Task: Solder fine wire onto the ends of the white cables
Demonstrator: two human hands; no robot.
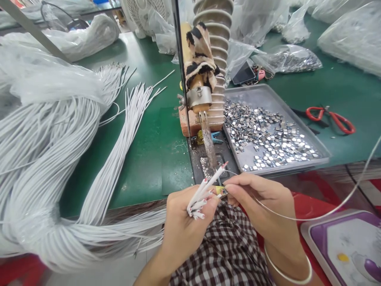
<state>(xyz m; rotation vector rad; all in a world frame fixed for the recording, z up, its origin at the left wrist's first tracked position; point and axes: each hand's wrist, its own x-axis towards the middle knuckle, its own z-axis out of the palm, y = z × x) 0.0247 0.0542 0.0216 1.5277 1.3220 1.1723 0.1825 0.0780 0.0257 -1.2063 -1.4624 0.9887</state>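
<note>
My left hand [186, 222] is closed around a bunch of white cables [198, 202], whose stripped ends show reddish cores and point up and to the right. Pinched in my right hand [263, 202] is a thin solder wire [297, 219]; its free end curves toward the iron. A small metal connector [224, 192] sits where the fingertips of both hands meet, beside a bit of yellow [219, 189]. Which fingers grip the connector is partly hidden. Just beyond the hands, a soldering iron [208, 139] is clamped with its tip downward.
A metal tray [297, 165] of small metal connectors [262, 135] lies right of the iron. Red-handled pliers [339, 119] and a phone [243, 73] are farther right. Large bundles of white cables [59, 159] hang over the left table edge. A ribbed hose [217, 51] stands behind.
</note>
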